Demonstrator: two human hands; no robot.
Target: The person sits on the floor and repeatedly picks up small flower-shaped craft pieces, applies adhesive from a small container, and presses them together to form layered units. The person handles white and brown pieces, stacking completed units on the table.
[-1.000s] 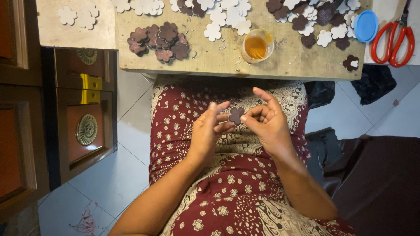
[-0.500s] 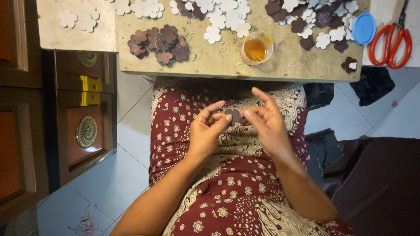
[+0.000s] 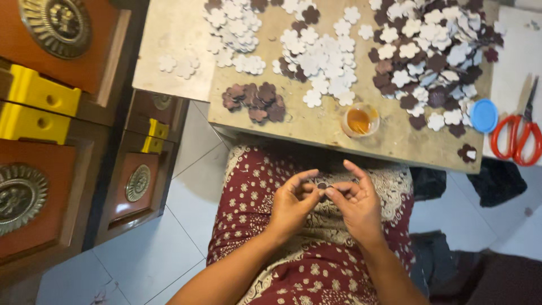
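Observation:
Over my lap, my left hand (image 3: 293, 200) and my right hand (image 3: 353, 200) meet at the fingertips and pinch a small dark brown flower-shaped piece (image 3: 322, 185) between them. Most of the piece is hidden by my fingers. Beneath my hands lies a dark red patterned cloth (image 3: 316, 260). Just beyond them is a low board (image 3: 316, 130) holding heaps of white flower cut-outs (image 3: 322, 56) and dark brown flower cut-outs (image 3: 257, 101).
A small cup of orange glue (image 3: 359, 120) stands near the board's front edge. A blue lid (image 3: 484, 115) and red-handled scissors (image 3: 516, 135) lie at the right. Brown wooden cabinets with brass medallions (image 3: 138, 182) and yellow blocks (image 3: 39, 96) stand at the left. The floor is pale tile.
The head view has tilted so more of the board shows. My hands stay together on the small dark piece, with fingers closing in a little more around it.

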